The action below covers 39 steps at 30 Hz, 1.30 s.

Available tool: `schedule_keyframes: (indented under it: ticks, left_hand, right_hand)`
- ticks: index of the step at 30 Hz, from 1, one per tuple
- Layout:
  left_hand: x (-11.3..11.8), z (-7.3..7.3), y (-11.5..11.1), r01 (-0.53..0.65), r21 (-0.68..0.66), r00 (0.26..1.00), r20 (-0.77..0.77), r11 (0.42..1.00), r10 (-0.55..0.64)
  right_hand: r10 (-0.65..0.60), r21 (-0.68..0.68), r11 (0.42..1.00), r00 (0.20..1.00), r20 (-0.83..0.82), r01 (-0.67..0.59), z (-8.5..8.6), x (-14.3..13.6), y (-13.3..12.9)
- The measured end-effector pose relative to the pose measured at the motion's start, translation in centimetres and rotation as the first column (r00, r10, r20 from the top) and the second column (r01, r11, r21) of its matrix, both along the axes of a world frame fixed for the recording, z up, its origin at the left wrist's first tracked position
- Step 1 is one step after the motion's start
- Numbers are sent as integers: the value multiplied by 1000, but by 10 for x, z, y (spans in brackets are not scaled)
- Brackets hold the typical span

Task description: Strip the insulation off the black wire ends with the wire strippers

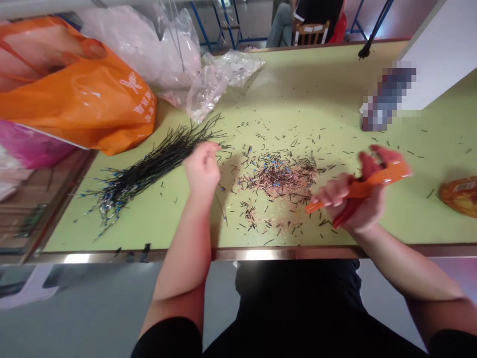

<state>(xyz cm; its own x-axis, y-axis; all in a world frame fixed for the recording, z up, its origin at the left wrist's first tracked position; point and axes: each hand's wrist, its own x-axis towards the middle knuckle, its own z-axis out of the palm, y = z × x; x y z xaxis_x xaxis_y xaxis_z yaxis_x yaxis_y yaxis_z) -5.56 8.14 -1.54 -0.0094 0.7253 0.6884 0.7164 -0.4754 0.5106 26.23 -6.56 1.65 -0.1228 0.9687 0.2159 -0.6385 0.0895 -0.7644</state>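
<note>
My right hand point(356, 196) is wrapped round an orange wire stripper point(383, 176) with red handle parts, held above the right side of the bench. My left hand point(203, 164) is closed, with its fingers at the right end of a long bundle of thin black wires point(156, 159). What those fingers hold, if anything, is hidden. Blue tips and bright ends show at the bundle's lower left. A single thin wire point(222, 206) lies just below my left wrist. Between my hands spreads a heap of short black clippings and copper strands point(283, 179).
An orange bag point(112, 104) stands at the left, with a person's hand point(74, 44) over it. Clear plastic bags point(223, 74) lie at the back. A white panel point(439, 54), a blurred-out object point(387, 99) and an amber container point(462, 195) are at the right.
</note>
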Motion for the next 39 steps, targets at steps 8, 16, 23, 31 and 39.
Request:
schedule_keyframes:
  ticks: [8,16,23,31,39]
  left_hand:
    - [17,-3,-7,111,-64,979,-162,992,-120]
    - [55,14,-48,258,-9,884,-401,966,-240]
    - [85,33,-92,466,96,793,-485,880,-367]
    - [83,30,-93,435,124,858,-356,892,-369]
    - [80,43,-95,481,122,820,-412,868,-396]
  right_hand:
    - [57,-118,992,994,94,-46,-7,7,12]
    - [130,-120,987,971,203,-107,-29,-13,10]
    - [78,-162,986,959,271,-35,-41,-19,16]
    - [108,-161,985,946,306,-61,-42,-20,15]
    - [100,-201,979,939,329,-34,-46,-21,18]
